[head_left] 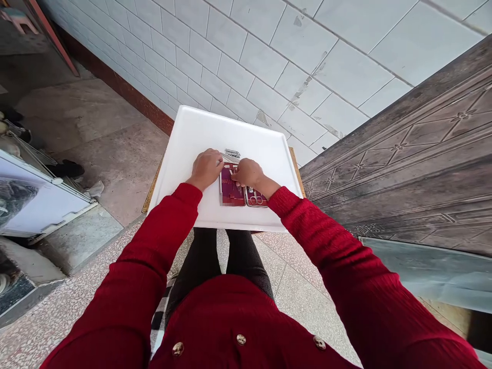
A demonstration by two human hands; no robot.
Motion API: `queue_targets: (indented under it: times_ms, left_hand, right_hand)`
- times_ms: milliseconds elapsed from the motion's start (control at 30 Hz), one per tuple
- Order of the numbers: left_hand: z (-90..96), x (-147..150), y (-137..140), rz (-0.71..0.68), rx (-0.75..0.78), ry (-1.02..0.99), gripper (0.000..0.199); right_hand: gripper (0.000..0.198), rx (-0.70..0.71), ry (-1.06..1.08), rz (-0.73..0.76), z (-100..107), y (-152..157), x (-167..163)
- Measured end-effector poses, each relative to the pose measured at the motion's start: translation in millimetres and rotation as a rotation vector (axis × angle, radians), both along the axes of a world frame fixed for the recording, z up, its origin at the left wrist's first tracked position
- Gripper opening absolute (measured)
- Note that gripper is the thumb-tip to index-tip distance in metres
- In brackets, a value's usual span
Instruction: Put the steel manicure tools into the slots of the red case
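while resting at the far left corner of the open case point(232, 193) with the left hand point(208, 166), nearly closed, impossible to tell any grip. lies toward the near edge of the tray point(265, 137), folded front to back. points leftward across that fold with the right hand point(249, 173), half curled, hold hidden, with scissors point(256, 199) just beside, edgeward.

Head cam looked fwd & steeply down from above wearer's red top point(230, 318), fairly close; L hand point(206, 166) & R hand point(249, 172) fell nr mid-view over white tray point(246, 134), tiled wall point(230, 56) far, patterned panel point(395, 154) R.
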State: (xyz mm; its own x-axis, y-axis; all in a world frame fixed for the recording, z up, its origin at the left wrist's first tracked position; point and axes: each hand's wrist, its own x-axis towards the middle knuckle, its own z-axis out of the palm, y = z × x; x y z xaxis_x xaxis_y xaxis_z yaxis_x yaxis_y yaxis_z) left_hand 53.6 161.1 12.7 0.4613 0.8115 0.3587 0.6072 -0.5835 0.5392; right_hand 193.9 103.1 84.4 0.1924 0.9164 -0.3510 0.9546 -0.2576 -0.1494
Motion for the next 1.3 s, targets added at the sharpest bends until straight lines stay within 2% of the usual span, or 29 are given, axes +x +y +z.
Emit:
queue_targets:
  times_ms: [333,667,800,1033,1300]
  left_hand:
    - [-3.6,1.8,2.7,0.001,0.014,0.01,0.023]
    - [-2.4,1.2,1.9,-0.013,0.02,0.007,0.024]
    - [-3.0,1.7,2.6,-0.009,0.024,0.01,0.022]
    - [-3.5,1.7,2.5,-0.004,0.017,0.021,0.022]
    - [-3.1,2.0,2.2,-0.01,0.007,0.003,0.023]
  right_hand:
    - [0.029,-0.01,0.054,-0.016,4.1,7.7,-4.2]
    - [0.03,0.032,0.259,-0.184,4.1,-0.7,-5.3]
    - [0.03,0.049,0.275,-0.162,2.1,2.5,-4.4]
    - [0.031,-0.073,0.228,-0.079,8.3,14.0,-4.6]
    - [0.034,-0.007,0.307,-0.11,-1.5,8.0,0.5]
